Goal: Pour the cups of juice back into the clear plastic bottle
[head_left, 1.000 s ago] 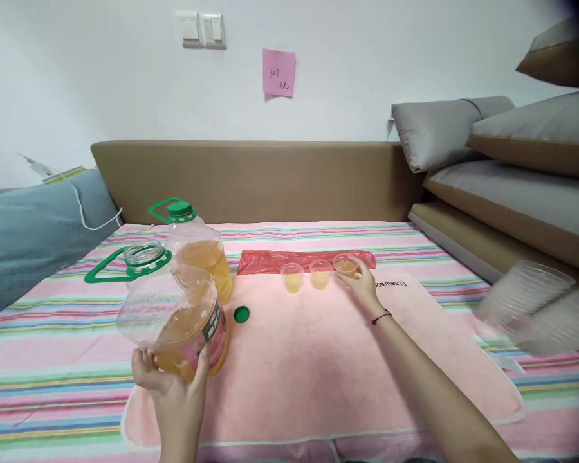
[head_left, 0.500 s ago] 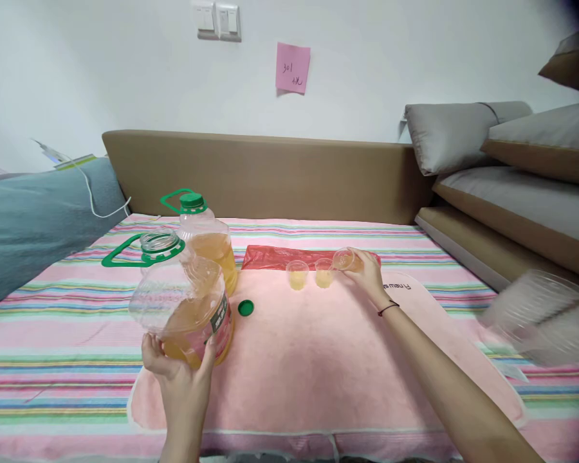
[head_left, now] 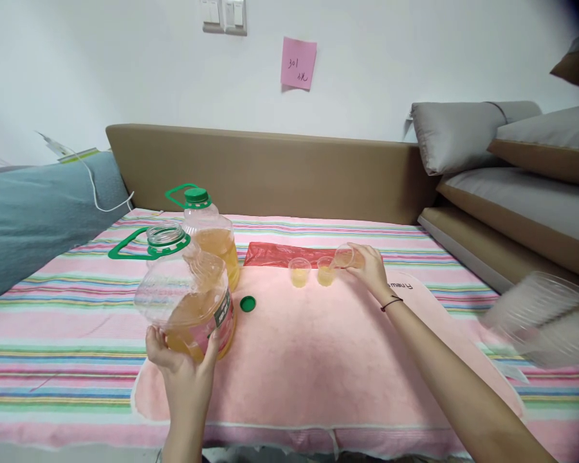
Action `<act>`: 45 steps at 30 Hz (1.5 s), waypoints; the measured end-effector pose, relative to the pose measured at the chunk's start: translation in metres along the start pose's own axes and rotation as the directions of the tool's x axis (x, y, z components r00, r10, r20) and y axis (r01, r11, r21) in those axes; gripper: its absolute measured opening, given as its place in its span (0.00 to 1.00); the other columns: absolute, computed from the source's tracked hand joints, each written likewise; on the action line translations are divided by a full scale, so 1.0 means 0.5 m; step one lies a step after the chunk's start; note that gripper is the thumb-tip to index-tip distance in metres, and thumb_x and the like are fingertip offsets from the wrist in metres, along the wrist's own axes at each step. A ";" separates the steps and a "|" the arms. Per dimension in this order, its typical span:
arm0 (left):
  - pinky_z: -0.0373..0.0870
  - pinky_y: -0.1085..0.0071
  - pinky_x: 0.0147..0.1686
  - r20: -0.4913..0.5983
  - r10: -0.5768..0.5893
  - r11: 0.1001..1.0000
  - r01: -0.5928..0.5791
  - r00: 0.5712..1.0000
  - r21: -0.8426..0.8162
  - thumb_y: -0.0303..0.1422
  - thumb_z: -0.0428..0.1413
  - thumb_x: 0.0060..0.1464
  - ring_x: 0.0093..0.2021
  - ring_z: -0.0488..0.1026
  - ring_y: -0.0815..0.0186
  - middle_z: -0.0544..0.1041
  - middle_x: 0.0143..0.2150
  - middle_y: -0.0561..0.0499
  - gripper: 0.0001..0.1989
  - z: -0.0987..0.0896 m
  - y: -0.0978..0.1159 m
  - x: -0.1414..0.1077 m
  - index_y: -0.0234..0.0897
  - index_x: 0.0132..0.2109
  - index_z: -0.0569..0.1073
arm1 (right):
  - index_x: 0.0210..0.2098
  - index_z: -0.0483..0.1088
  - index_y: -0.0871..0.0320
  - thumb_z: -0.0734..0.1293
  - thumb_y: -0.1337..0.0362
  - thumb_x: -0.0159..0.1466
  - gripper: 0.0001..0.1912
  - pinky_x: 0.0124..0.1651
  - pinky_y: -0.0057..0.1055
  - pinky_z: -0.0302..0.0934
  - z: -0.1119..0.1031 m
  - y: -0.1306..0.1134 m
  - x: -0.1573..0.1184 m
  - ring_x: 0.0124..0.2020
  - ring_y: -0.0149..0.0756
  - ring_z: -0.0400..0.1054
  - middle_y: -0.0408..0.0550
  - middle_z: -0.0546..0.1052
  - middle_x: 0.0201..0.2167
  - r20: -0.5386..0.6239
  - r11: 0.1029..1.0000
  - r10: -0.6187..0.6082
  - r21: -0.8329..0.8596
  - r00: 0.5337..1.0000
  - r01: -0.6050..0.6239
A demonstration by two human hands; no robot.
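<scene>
My left hand (head_left: 186,370) grips the lower side of a big clear plastic jug (head_left: 193,308) holding amber liquid. This jug's mouth is uncovered, and a green carry handle rings its neck. In my right hand (head_left: 371,273) is a clear plastic cup (head_left: 345,256), tipped leftward with its rim at the edge of a second cup (head_left: 325,272). That second cup stands upright with some yellowish liquid in it. Just left of it, a third cup (head_left: 299,274) also stands with yellowish liquid inside. A green cap (head_left: 248,303) lies on the pink mat (head_left: 328,360) between jug and cups.
Behind the open jug stands another jug (head_left: 217,244) with its green cap on. A red plastic bag (head_left: 270,254) lies flat behind the cups. Stacked clear cups (head_left: 540,315) are at the right, near piled cushions (head_left: 525,199). A brown headboard (head_left: 260,173) runs along the wall.
The whole view has shifted slightly. The cup in my right hand looks tipped a little further toward the middle cup. My left hand keeps its place on the jug.
</scene>
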State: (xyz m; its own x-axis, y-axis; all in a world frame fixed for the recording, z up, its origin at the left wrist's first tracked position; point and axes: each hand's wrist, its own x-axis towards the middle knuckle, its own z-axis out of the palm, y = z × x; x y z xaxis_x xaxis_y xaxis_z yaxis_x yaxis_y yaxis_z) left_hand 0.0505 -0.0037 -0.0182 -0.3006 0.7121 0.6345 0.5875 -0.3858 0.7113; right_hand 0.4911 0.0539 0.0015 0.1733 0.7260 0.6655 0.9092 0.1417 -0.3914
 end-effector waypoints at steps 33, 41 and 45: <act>0.51 0.47 0.69 0.019 -0.033 0.999 0.033 0.999 -0.003 0.41 0.66 0.45 0.72 0.49 0.50 0.46 0.71 0.30 0.56 -0.001 0.012 0.000 0.35 0.70 0.38 | 0.57 0.71 0.54 0.70 0.67 0.56 0.28 0.52 0.48 0.62 -0.013 -0.011 0.006 0.51 0.54 0.62 0.55 0.73 0.48 0.076 0.990 -0.065 -0.123 0.995 0.074; 0.51 0.45 0.69 0.010 -0.043 0.999 0.043 0.999 -0.014 0.41 0.67 0.43 0.71 0.50 0.46 0.47 0.71 0.33 0.57 -0.001 0.005 0.000 0.37 0.70 0.40 | 0.52 0.71 0.55 0.75 0.64 0.48 0.32 0.60 0.54 0.58 0.005 -0.009 -0.007 0.55 0.55 0.66 0.54 0.76 0.52 0.018 0.924 0.270 0.275 0.963 -0.265; 0.53 0.43 0.68 0.012 0.001 1.000 -0.001 1.000 0.000 0.43 0.67 0.43 0.71 0.51 0.44 0.48 0.70 0.29 0.58 -0.001 -0.003 0.003 0.34 0.69 0.40 | 0.46 0.70 0.54 0.78 0.56 0.45 0.30 0.52 0.51 0.67 0.009 -0.006 -0.036 0.49 0.52 0.73 0.53 0.78 0.45 0.108 0.597 0.574 0.624 0.812 -0.504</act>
State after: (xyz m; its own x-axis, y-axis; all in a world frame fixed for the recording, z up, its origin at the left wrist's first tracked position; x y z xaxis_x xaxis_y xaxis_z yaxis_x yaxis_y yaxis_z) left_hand 0.0488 -0.0025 -0.0183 -0.2911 0.7184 0.6318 0.5878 -0.3867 0.7106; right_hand 0.4834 0.0433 -0.0121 0.6215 0.7433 0.2474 0.2194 0.1380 -0.9658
